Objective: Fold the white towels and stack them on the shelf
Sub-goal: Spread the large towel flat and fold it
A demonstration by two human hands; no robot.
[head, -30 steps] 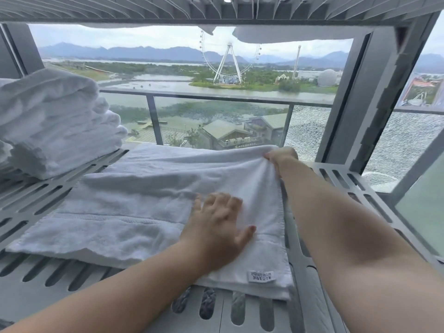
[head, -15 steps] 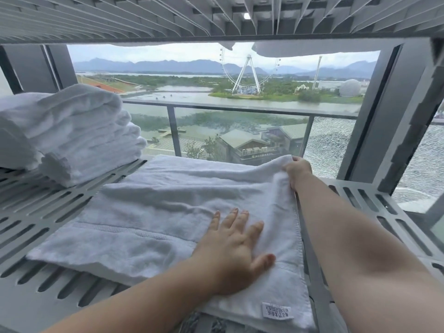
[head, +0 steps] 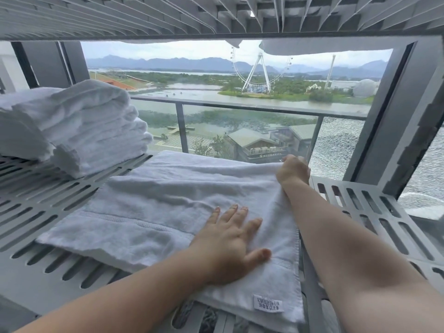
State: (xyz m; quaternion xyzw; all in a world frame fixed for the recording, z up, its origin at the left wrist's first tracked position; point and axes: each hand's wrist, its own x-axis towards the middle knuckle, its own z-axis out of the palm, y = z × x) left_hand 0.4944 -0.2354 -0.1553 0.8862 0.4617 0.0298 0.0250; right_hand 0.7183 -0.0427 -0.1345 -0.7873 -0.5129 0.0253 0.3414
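A white towel (head: pixel 168 207) lies flat on the slotted grey shelf (head: pixel 43 212), folded into a broad rectangle with a label at its near right corner. My left hand (head: pixel 230 243) rests palm down on its near right part, fingers spread. My right hand (head: pixel 293 170) reaches to the towel's far right corner and its fingers are closed on the edge there. A stack of folded white towels (head: pixel 79 126) sits on the same shelf at the far left, apart from both hands.
Another slotted shelf (head: pixel 192 15) hangs close overhead, with white cloth (head: pixel 312 46) drooping from its far edge. A grey upright post (head: pixel 394 111) stands at the right. Behind the shelf is a window with a balcony railing (head: pixel 240 106).
The view has shifted so everything sits lower and further right in frame. Both hands keep their places on the towel; the right hand still holds the far right corner.
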